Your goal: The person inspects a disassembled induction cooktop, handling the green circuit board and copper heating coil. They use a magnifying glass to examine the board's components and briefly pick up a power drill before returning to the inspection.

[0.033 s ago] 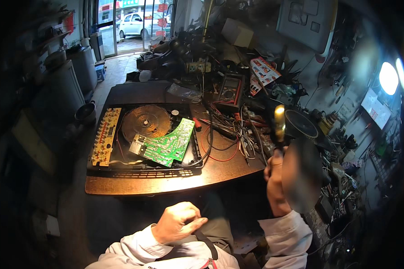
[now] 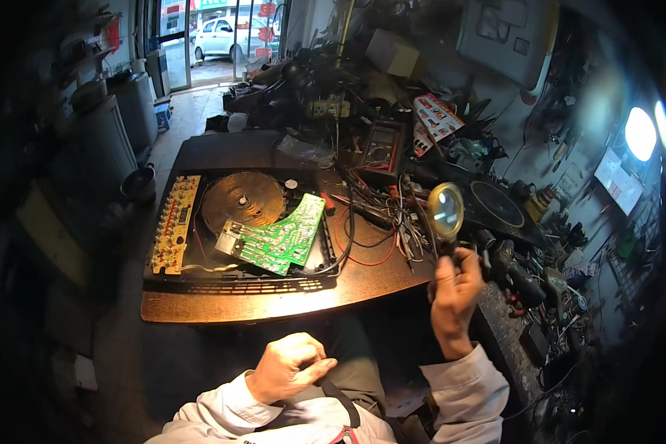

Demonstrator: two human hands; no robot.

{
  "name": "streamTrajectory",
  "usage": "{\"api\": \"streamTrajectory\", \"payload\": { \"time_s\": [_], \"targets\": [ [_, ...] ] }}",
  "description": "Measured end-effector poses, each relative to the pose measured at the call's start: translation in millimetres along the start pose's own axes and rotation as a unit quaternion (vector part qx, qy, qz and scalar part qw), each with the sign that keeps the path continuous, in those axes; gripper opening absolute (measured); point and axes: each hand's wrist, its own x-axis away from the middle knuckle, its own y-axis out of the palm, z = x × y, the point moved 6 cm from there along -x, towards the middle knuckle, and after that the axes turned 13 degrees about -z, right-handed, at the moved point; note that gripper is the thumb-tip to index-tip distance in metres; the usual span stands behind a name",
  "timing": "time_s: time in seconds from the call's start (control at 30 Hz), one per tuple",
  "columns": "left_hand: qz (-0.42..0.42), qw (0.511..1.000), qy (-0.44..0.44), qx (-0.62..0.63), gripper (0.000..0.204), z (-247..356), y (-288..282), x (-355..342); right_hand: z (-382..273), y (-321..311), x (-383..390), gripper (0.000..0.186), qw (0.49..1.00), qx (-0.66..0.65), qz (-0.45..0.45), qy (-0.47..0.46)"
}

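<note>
My right hand (image 2: pixel 456 294) is raised beyond the table's right front corner. Its fingers are wrapped round the dark handle of a magnifying glass (image 2: pixel 446 210) with a round, brass-coloured rim, lens end up. Over my lap, my left hand (image 2: pixel 291 365) rests in a loose fist, with nothing seen in it. On the table (image 2: pixel 200 305) lies an opened induction cooker base (image 2: pixel 314 283), with a round copper coil (image 2: pixel 233 194) inside. A green circuit board (image 2: pixel 281 240) lies tilted across the base, overlapping the coil's lower edge. A yellow control board (image 2: pixel 176 226) sits along its left side.
Right of the cooker base lie tangled test leads and thin tools (image 2: pixel 403 229). Behind them is a multimeter (image 2: pixel 382 148). Further right are a dark round-topped plate (image 2: pixel 497 205) and piled tools and parts (image 2: pixel 522 277). A bright lamp (image 2: pixel 640 134) shines at the far right.
The magnifying glass has turned from nearly edge-on to show its lens face. My right hand has turned with it, and a blurred dark shape beside it has gone. My left hand has barely moved.
</note>
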Motion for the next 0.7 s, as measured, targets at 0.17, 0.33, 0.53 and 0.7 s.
{"api": "streamTrajectory", "payload": {
  "time_s": [0.17,0.33,0.53,0.7],
  "targets": [
    [0.058,0.996,-0.064,0.036,0.013,-31.5,-28.9,38.3,25.0,51.0,40.9,0.018,0.984,0.168,-0.052,-0.002],
    [0.090,0.988,-0.117,0.042,0.014,-50.4,-37.8,66.8,45.8,78.9,70.0,0.017,0.989,0.110,-0.089,0.053],
    [0.125,0.965,-0.212,0.085,0.012,-101.8,-15.1,117.9,75.0,67.1,117.9,0.017,0.986,0.035,-0.106,0.127],
    [0.169,0.924,-0.310,0.145,0.009,-134.6,0.8,166.9,120.8,20.9,178.8,0.019,0.945,0.161,-0.219,0.179]
  ]
}}
